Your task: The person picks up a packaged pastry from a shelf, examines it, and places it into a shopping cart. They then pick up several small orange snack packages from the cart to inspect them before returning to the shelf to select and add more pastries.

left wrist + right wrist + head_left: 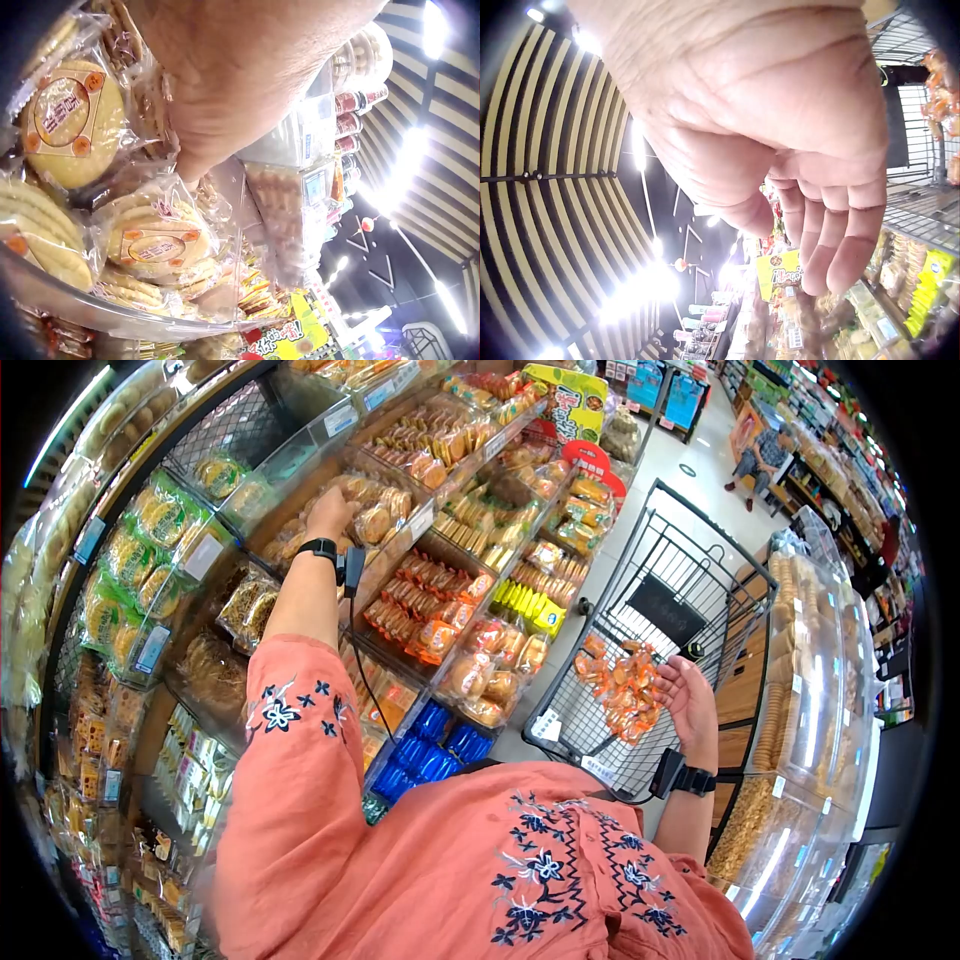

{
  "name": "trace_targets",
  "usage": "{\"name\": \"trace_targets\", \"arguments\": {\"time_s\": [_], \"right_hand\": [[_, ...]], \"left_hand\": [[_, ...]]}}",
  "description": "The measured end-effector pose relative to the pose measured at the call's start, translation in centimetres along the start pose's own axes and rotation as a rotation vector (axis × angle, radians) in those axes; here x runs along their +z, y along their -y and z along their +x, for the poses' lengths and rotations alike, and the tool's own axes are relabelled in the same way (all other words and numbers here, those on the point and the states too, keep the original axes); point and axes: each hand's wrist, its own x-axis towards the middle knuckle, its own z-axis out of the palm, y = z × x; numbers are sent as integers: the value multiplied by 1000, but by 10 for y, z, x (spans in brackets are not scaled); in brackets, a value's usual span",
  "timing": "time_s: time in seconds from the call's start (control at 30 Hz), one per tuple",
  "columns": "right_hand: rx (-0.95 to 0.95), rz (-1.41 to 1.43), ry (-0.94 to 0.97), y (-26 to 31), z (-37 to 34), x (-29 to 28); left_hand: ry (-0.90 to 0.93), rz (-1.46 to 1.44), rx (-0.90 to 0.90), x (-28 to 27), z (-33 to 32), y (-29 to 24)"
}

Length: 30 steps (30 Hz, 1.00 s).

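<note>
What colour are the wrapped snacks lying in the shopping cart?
Mostly orange; the head view shows the wrapped snacks best.

The yellow sign (pixel 300 324) and biscuit wrapper (pixel 71 116) carry Chinese lettering too blurred to read.

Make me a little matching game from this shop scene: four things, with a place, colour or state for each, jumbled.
1. Left hand
2. Right hand
3. Shopping cart
4. Shirt

A. Coral, embroidered
B. Carrying orange-wrapped packets
C. Reaching into a bin of round biscuits
D. Loosely bent, holding nothing

Pairs: 1-C, 2-D, 3-B, 4-A
</note>
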Motion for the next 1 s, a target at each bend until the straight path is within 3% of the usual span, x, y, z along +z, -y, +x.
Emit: {"name": "trace_targets", "arguments": {"time_s": [0.2,0.37,0.43,0.5,0.67,0.83,0.93,0.97,1.0], "right_hand": [[0,0,-2,5,-3,-15],[9,9,-44,11,-3,-25],[9,29,-31,11,-2,-29],[-1,43,-18,8,-1,-33],[23,46,-3,1,2,-44],[38,38,29,1,2,-51],[45,50,30,-1,0,-53],[46,55,20,0,-3,-53],[42,48,15,1,-7,-51]], "left_hand": [[-295,-155,7,-17,7,-2],[-455,-313,101,-41,-33,-19],[-392,-258,85,-33,-68,-40],[-433,-124,214,-2,-98,-38],[-385,-95,199,27,-172,-55],[-441,-27,107,-3,-147,-51],[-479,207,75,-7,-114,-35],[-426,196,31,-7,-107,-29],[-249,172,-84,-8,-96,-23]]}}
